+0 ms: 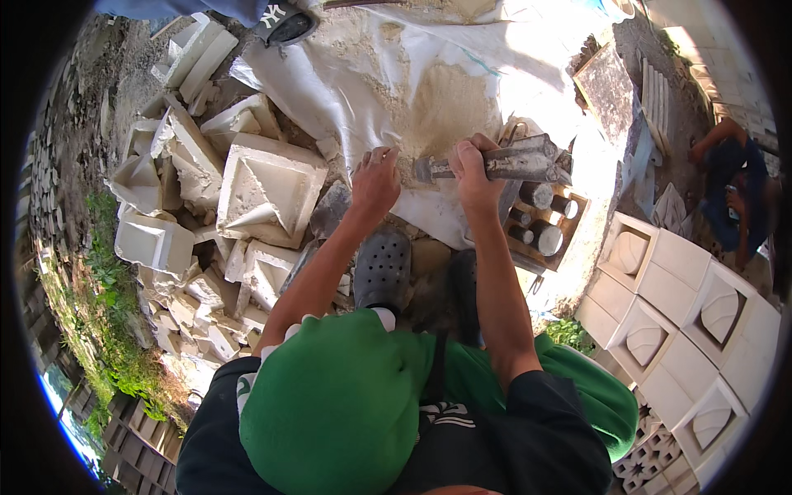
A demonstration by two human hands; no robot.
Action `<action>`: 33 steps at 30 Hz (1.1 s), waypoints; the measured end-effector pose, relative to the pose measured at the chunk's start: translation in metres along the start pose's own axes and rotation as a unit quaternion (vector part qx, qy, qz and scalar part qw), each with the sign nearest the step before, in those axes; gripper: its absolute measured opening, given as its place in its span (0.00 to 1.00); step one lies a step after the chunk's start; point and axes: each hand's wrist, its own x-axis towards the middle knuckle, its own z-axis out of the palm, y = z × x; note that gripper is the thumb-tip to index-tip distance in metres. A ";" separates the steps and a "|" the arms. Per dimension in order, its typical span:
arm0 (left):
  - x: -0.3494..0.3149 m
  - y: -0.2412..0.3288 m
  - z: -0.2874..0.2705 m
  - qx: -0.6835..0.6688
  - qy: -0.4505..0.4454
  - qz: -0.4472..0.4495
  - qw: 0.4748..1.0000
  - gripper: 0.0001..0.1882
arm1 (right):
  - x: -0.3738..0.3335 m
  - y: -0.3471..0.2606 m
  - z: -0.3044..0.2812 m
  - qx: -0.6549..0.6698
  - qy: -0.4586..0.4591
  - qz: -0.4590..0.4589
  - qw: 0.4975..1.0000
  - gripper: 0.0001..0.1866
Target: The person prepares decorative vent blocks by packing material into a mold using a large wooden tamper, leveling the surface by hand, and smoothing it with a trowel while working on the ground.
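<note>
My right hand (pixel 477 169) is closed round a long grey, cement-caked bar (pixel 528 161) that lies crosswise, its narrow end pointing left and its broad end over a mould. The bar's exact kind does not show. Below it stands the open rectangular mould (pixel 569 235), with several round cylinders (pixel 544 237) inside. My left hand (pixel 375 180) hovers at the edge of a white sheet (pixel 330 103), left of the bar's narrow end. Its fingers are bent but apart, and nothing shows in them. Pale sand (pixel 452 103) lies on the sheet beyond both hands.
Broken cast blocks (pixel 268 190) are heaped on the left. Pale patterned blocks (pixel 672 289) stand in rows at the lower right. Another person (pixel 734 194) is at the far right, and a dark cap (pixel 285 25) shows at the top. My dark clog (pixel 383 268) is below my hands.
</note>
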 end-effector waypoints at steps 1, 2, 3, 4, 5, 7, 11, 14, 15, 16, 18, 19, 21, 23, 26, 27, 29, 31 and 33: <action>0.006 0.000 0.011 0.070 -0.013 0.044 0.996 0.20 | -0.007 -0.010 -0.003 0.011 0.011 0.012 1.000 0.17; 0.009 -0.006 0.020 0.072 -0.013 0.039 0.997 0.20 | -0.011 -0.022 -0.002 0.012 0.008 0.015 1.000 0.17; 0.011 -0.013 0.028 0.110 -0.048 0.038 0.992 0.20 | -0.014 -0.035 0.000 0.022 0.004 0.001 1.000 0.17; 0.017 -0.013 0.033 0.146 -0.083 0.045 0.985 0.21 | -0.014 -0.043 -0.003 0.029 0.005 -0.018 0.999 0.16; 0.018 -0.016 0.034 0.145 -0.083 0.046 0.985 0.21 | -0.017 -0.048 -0.006 0.028 0.006 -0.019 0.999 0.16; 0.018 -0.022 0.030 0.126 -0.159 0.067 0.977 0.21 | -0.023 -0.053 -0.013 0.020 0.029 -0.057 0.998 0.15; 0.010 -0.023 0.022 0.124 -0.226 0.091 0.962 0.19 | -0.023 -0.026 -0.027 0.049 0.048 -0.071 0.995 0.15; 0.002 -0.025 0.020 0.036 -0.124 0.137 0.982 0.17 | -0.022 -0.009 -0.020 0.052 0.117 -0.018 0.992 0.15; 0.000 -0.026 0.019 0.033 -0.096 0.109 0.989 0.16 | -0.020 -0.006 -0.019 0.067 0.106 -0.019 0.992 0.14; -0.004 -0.026 0.016 0.029 -0.069 0.080 0.994 0.15 | -0.019 -0.006 -0.017 0.082 0.096 -0.019 0.992 0.14; -0.015 -0.022 0.011 0.038 -0.053 0.064 0.996 0.15 | -0.018 -0.015 -0.016 0.082 0.079 -0.007 0.993 0.14; -0.018 -0.021 0.008 0.048 -0.034 0.047 0.997 0.16 | -0.016 -0.025 -0.013 0.084 0.061 0.005 0.995 0.14; -0.032 -0.025 0.008 0.059 -0.046 0.050 0.996 0.17 | -0.016 -0.054 -0.007 0.110 0.032 -0.014 0.993 0.12; -0.038 -0.028 0.009 0.069 -0.052 0.057 0.995 0.18 | -0.015 -0.067 -0.002 0.136 0.003 -0.041 0.990 0.11; -0.044 -0.021 0.012 0.109 -0.062 0.075 0.989 0.19 | -0.015 -0.057 -0.001 0.099 -0.008 -0.077 0.992 0.12; -0.042 -0.017 0.012 0.110 -0.069 0.081 0.988 0.20 | -0.013 -0.029 -0.006 0.022 0.015 -0.055 0.998 0.13; -0.045 -0.017 0.013 0.114 -0.076 0.080 0.987 0.20 | -0.011 -0.001 -0.007 -0.051 0.032 -0.029 0.998 0.16; -0.047 -0.017 0.014 0.118 -0.120 0.078 0.983 0.21 | -0.011 0.003 -0.006 0.002 0.002 0.018 1.000 0.17; -0.048 -0.022 0.014 0.122 -0.112 0.091 0.982 0.20 | -0.012 -0.008 -0.009 -0.031 -0.004 0.008 0.999 0.17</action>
